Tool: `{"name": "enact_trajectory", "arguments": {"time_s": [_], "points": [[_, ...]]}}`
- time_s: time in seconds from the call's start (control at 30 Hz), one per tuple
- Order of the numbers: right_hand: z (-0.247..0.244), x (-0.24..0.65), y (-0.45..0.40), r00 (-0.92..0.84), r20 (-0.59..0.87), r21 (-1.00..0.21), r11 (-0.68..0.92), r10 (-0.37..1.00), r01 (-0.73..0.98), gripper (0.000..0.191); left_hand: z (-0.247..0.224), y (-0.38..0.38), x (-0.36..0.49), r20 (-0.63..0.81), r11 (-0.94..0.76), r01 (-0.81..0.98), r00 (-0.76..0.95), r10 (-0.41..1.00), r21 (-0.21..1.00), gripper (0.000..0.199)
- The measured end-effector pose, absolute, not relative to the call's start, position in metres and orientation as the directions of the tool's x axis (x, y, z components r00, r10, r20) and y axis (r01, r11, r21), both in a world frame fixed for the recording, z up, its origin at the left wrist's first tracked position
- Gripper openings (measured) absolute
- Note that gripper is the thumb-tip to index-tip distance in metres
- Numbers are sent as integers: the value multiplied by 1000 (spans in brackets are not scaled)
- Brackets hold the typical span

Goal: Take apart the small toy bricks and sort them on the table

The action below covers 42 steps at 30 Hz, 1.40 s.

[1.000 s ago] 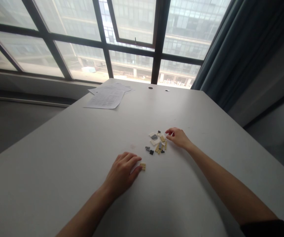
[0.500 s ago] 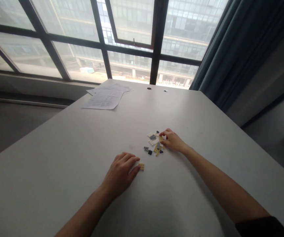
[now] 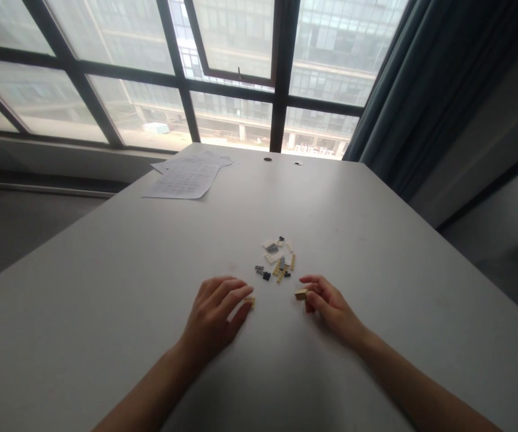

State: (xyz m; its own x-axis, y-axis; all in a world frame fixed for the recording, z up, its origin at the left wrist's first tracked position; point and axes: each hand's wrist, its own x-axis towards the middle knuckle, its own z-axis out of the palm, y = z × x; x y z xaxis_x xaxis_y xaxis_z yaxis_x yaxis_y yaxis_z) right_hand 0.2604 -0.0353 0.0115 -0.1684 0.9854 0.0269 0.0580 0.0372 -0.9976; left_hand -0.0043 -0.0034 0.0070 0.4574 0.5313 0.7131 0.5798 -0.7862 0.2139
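Observation:
My left hand rests low over the table, its thumb and fingers closed about a tan building-brick plate, which is partly hidden by the fingers. To the right, my right hand pinches another tan building-brick piece, tilted so a smooth face shows. Just beyond both hands lies a loose group of small pieces: a tan plate, a light grey piece, a grey plate, a white plate and a black piece.
The white table reaches back to a large framed window. Printed papers lie near its far left edge. A round dark hole sits near the back edge. A blue-grey curtain hangs at the right.
My right hand has drawn back from the group of pieces toward me, bringing a tan building-brick piece with it. My left hand stays by its tan plate. The view has shifted slightly.

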Motion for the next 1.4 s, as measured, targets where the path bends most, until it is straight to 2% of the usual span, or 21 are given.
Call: {"name": "enact_trajectory", "arguments": {"time_s": [0.13, 0.3, 0.4, 0.53, 0.67, 0.83, 0.97, 1.07, 1.13, 1.23, 1.4], "points": [[21, 251, -47, -196, 82, -996, 71, 977, -61, 31, 19, -24, 24, 745, -867, 475, 523, 414, 148, 30], [13, 250, -44, -193, 135, -981, 104, 972, -161, 29, 23, -30, 63, 685, -860, 478, 566, 459, 180, 37], [2, 248, -48, -165, 116, -984, 91, 979, -154, 28, 18, -25, 74, 721, -837, 511, 505, 475, 193, 32], [-2, 242, -55, -168, 115, -986, 92, 979, -140, 26, 10, -22, 71, 762, -855, 492, 486, 428, 166, 26], [-3, 239, -57, -148, 133, -988, 118, 980, -103, 24, 7, -22, 66, 755, -873, 456, 507, 417, 176, 32], [-7, 239, -61, -69, 164, -986, 162, 984, -25, 20, 7, -26, 68, 752, -892, 372, 502, 427, 258, 29], [-4, 240, -65, -31, 270, -951, 272, 962, 149, 14, 7, -27, 68, 759, -875, 330, 445, 475, 354, 14], [-2, 239, -69, -56, 358, -904, 361, 932, 229, 9, 6, -27, 68, 760, -860, 326, 410, 504, 394, 12], [-2, 238, -71, -69, 415, -869, 417, 907, 266, 18, 4, -27, 69, 750, -851, 320, 409, 520, 416, 15], [-4, 236, -73, -83, 447, -835, 449, 891, 318, 20, 3, -29, 70, 749, -854, 310, 414, 518, 419, 15], [-5, 238, -71, -55, 391, -874, 389, 919, 292, 12, 4, -30, 71, 748, -867, 326, 445, 492, 377, 18]]}}
